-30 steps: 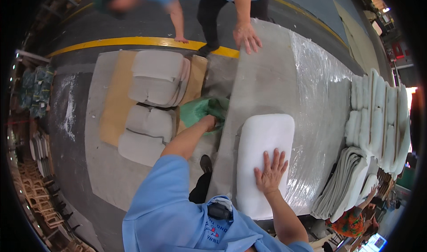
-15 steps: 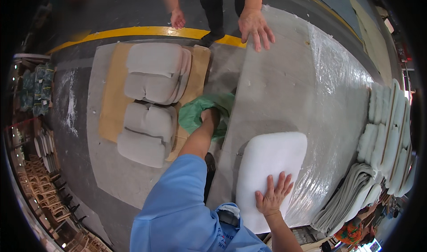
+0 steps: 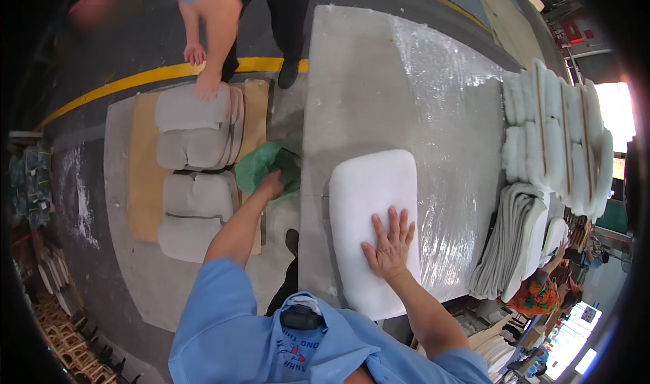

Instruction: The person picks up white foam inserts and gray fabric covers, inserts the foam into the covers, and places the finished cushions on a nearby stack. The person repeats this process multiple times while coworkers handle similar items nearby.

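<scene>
Risked dragging the white cushion, centre frame, off the table edge, right hand lying flat and spread on it, gripping nothing; left hand curled into the green bag, grip unclear; counted one cushion, one bag, four grey pads at left.

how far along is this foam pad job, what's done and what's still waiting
Done, by the look of it: grey cushions lie stacked on the floor board. In hand: the right hand lies flat, fingers spread, on a white foam pad on the plastic-covered table, while the left hand reaches into a green bag. Left: stacks of white pads and folded covers wait at the table's right edge.
</scene>
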Motion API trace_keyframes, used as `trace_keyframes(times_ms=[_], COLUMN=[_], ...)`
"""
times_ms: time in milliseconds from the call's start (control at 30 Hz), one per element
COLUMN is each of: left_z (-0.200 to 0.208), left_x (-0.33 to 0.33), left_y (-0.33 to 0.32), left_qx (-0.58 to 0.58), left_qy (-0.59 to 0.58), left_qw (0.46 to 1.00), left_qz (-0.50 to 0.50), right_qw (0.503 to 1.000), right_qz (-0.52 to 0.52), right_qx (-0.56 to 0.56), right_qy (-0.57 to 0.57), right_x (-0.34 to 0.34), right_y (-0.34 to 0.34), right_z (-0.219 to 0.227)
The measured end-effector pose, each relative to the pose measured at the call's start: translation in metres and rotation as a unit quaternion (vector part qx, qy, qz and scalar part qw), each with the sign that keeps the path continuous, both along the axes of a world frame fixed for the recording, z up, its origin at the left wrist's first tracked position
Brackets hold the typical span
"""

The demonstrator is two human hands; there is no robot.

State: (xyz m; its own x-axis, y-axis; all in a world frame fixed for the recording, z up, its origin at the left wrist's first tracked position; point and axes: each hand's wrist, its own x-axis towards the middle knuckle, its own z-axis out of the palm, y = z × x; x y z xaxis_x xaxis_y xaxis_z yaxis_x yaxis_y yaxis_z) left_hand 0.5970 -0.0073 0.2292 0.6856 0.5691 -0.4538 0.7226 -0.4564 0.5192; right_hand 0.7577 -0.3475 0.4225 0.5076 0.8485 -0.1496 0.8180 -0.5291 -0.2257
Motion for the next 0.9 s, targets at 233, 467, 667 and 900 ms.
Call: trace_keyframes(times_ms=[233,467,667,900], left_z=[0.101,0.171,0.224,0.206], left_x=[-0.063,-0.107,-0.131,-0.1], left_y=[-0.069,-0.218,-0.349,-0.443], left_qx=[0.089,-0.301,-0.514,-0.66], left_qy=[-0.215,-0.297,-0.171,-0.215], left_qw=[0.939,0.814,0.722,0.61], left_qz=[0.252,0.399,0.431,0.382], right_qw=[1.0,0.999,0.986,0.979], right_qz=[-0.008,0.01,0.039,0.103], right_qx=[0.009,0.047,0.148,0.169], right_qy=[-0.002,-0.016,0.064,0.045], right_x=[-0.001,-0.002,0.066,0.139], right_y=[0.006,0.009,0.043,0.148], right_z=[0.008,0.013,0.027,0.06])
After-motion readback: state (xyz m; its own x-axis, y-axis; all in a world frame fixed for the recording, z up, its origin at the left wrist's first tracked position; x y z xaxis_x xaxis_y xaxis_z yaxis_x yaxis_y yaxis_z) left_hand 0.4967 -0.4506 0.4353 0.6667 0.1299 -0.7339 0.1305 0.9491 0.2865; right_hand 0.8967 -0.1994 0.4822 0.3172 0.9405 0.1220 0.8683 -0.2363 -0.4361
